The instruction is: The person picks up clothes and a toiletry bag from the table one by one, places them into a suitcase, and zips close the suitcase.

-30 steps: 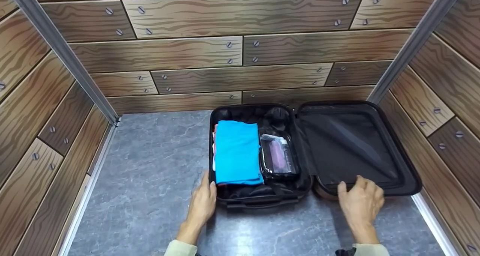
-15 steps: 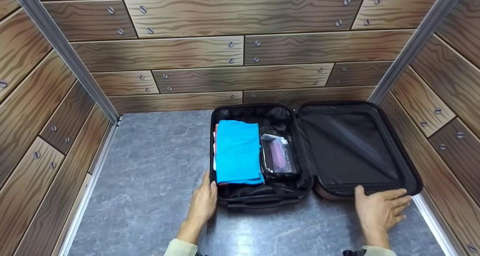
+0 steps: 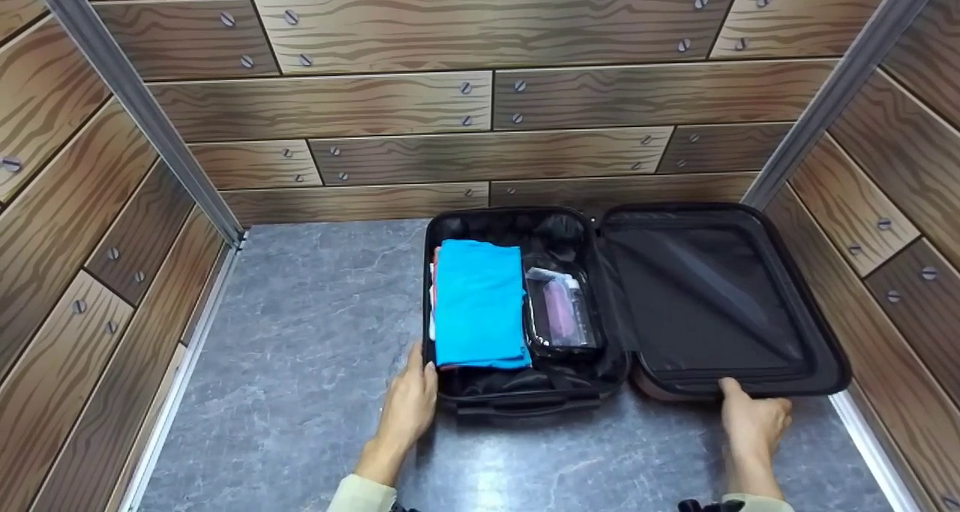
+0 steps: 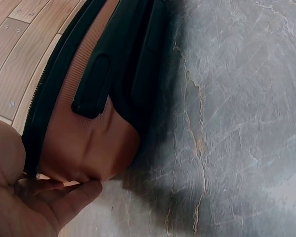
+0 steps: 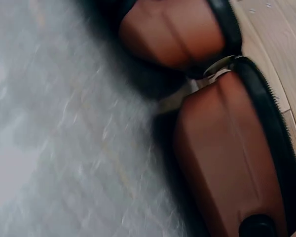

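Hard-shell suitcase [image 3: 618, 309], opened flat on marbled grey surface [image 3: 330, 294], lies toward its far edge and right corner. Base half [image 3: 487, 382]: folded blue cloth [image 3: 480, 302] at left, pale and reddish folds showing under it; clear pouch [image 3: 566, 349] just beside, pink item [image 3: 557, 313] inside. Left hand [image 3: 409, 396] at base half's near left corner, clamped on it: thumb at zip rim, fingers against the copper-brown shell [image 4: 86, 143]. Right hand [image 3: 752, 422] at near edge of lid half [image 3: 705, 302]: thumb over rim, fingers curled below it, tips hidden
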`<action>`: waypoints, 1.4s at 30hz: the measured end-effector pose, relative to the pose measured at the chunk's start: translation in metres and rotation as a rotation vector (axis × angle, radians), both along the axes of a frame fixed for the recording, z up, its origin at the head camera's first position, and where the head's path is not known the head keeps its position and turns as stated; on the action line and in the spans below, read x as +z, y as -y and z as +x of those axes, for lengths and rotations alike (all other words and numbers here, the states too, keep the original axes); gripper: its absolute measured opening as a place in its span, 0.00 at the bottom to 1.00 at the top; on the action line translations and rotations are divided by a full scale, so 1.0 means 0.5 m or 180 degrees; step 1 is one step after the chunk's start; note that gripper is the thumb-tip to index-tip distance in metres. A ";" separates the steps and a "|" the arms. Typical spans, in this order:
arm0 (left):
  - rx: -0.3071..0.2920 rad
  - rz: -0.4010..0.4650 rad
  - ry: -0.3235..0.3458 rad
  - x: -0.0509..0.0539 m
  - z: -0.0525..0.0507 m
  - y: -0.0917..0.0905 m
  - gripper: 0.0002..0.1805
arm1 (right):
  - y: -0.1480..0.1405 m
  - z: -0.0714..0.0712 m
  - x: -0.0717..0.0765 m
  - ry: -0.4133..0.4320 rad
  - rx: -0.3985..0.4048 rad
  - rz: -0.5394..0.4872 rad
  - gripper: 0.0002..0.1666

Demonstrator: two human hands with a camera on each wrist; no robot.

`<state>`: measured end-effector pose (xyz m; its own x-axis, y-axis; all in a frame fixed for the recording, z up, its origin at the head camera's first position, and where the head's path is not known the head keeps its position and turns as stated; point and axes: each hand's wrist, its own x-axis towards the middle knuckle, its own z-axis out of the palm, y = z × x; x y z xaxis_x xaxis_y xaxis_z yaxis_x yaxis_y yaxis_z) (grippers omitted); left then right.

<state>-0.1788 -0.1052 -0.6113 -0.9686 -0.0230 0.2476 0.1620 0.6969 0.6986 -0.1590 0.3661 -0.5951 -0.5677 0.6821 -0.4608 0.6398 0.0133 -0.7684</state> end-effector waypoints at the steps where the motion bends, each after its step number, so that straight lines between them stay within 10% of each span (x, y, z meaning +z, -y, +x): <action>1: -0.0006 0.0009 0.0012 0.001 0.000 0.000 0.24 | 0.001 -0.001 0.001 0.0012 -0.0027 -0.0105 0.68; 21: -0.0027 -0.0060 0.0004 0.005 -0.007 -0.002 0.25 | 0.023 -0.019 0.003 -0.0979 -0.0827 -0.1381 0.64; 42: 0.0050 -0.0144 0.0048 0.005 -0.004 -0.010 0.25 | 0.035 -0.022 0.011 -0.1771 -0.1059 -0.1887 0.45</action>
